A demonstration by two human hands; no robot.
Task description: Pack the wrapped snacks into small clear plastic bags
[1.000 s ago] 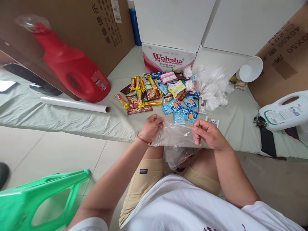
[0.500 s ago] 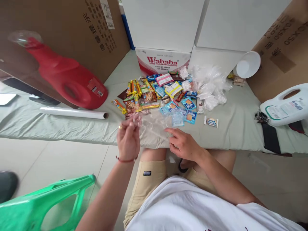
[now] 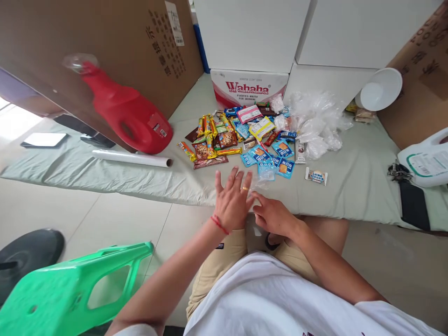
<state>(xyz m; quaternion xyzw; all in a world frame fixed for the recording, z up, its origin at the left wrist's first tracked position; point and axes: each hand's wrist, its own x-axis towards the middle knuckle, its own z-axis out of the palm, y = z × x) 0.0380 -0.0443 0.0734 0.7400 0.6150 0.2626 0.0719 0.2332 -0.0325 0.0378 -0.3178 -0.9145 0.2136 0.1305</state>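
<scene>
My left hand (image 3: 231, 200) is open above the front edge of the covered table, palm down with fingers spread, a ring and a red cord on it. Beside it my right hand (image 3: 275, 214) has a bent, stretched index finger near my left thumb; its other fingers curl loosely, and no held thing shows. A thin clear plastic bag (image 3: 259, 183) lies partly hidden just beyond my fingers. Behind it are blue snack packets (image 3: 284, 166), a brown-red wrapped bar (image 3: 210, 162) and a heap of yellow-wrapped bars (image 3: 229, 151). A single wrapped candy (image 3: 316, 176) lies to the right.
Crumpled clear bags (image 3: 317, 123) sit at the back right, near a white cup (image 3: 381, 89). A red jug (image 3: 131, 116) and a white roll (image 3: 131, 158) are at left, a white jug (image 3: 429, 158) at right. A Wahaha box (image 3: 249, 87) stands behind. A green stool (image 3: 84, 280) is below left.
My left hand has let go of the clear plastic, opened and moved right, towards my right hand. The plastic that spanned both hands is now mostly out of sight. The view has shifted left.
</scene>
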